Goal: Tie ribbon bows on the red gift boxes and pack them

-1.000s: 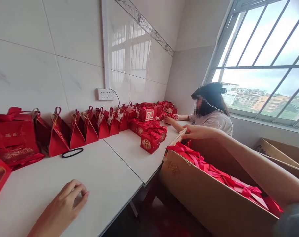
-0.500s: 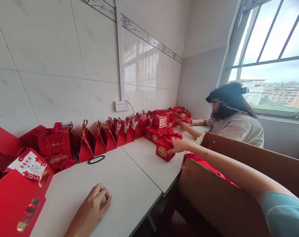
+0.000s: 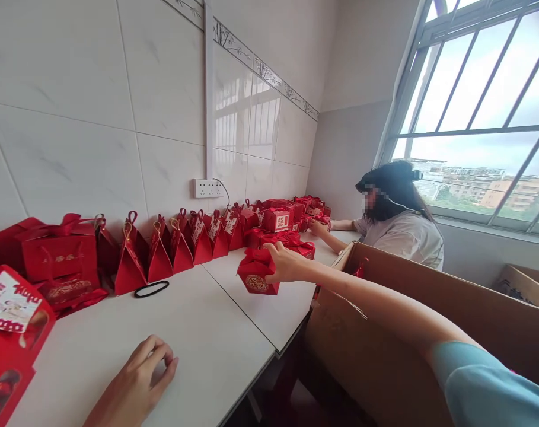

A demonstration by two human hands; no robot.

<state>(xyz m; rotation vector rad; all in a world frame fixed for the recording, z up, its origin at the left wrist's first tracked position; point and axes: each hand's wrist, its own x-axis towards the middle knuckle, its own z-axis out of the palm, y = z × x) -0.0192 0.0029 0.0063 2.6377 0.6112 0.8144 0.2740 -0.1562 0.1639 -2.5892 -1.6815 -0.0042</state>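
My right hand (image 3: 286, 263) grips the top of a red gift box (image 3: 257, 277) with a gold emblem on its front. The box is slightly tilted above the white table (image 3: 193, 338); whether its bottom edge touches the table I cannot tell. Loosely curled, my left hand (image 3: 138, 376) lies over the near part of the table with nothing in it, thumb apart from the fingers. Behind the held box sit more red boxes with ribbons (image 3: 291, 238). A white-labelled red box (image 3: 281, 221) rests among them.
Several triangular red boxes (image 3: 178, 244) line the tiled wall, with a black band (image 3: 151, 289) in front. Red packages (image 3: 60, 255) stand at left. A large cardboard box (image 3: 340, 344) stands at right. Beyond it, a co-worker (image 3: 398, 225) reaches toward the far boxes.
My right hand has moved left with the red gift box, away from the ribboned boxes. The view has turned a little to the right. My left hand keeps its curled pose.
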